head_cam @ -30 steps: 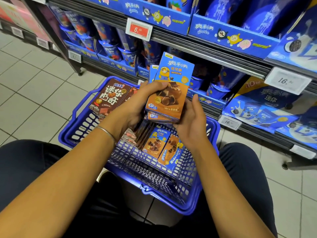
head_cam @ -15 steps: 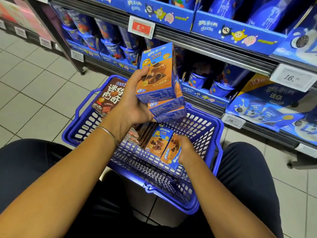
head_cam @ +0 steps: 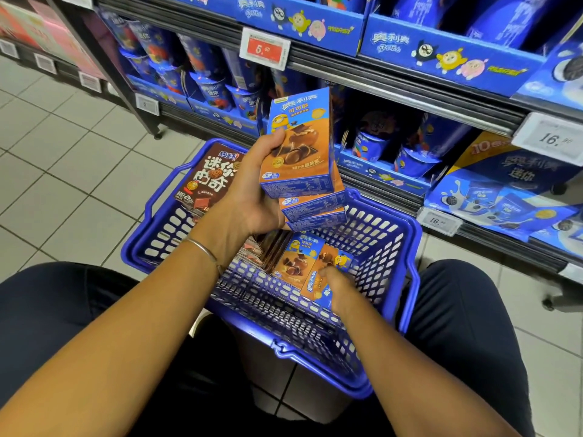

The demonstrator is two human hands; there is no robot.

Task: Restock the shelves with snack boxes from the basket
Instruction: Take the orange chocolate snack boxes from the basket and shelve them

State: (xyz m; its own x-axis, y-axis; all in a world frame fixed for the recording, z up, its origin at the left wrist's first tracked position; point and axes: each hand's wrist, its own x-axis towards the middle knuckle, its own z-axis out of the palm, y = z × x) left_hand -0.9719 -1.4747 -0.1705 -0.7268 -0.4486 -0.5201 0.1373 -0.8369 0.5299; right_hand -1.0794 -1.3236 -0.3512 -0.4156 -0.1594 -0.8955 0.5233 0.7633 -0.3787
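Right hand (head_cam: pixel 339 287) has dropped off the stack since a second ago and is now down in the blue basket (head_cam: pixel 410 247), thumb on top of a tilted orange box (head_cam: pixel 328 263), fingers round its edge. Left hand (head_cam: pixel 252 197) has lifted the stack of three boxes (head_cam: pixel 299 152) higher and clamps it above the basket, in front of the shelf (head_cam: pixel 394 80). Another orange box (head_cam: pixel 293 263) and a brown box (head_cam: pixel 211 175) lie in the basket.

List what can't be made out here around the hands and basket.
Head view:
- Right hand fingers: behind the tilted box in the basket, so its grip is unclear.
- Left hand fingers: behind the stack of boxes.
- Brown boxes: count hidden by the left forearm.
- Lower price tag: small print blurred.
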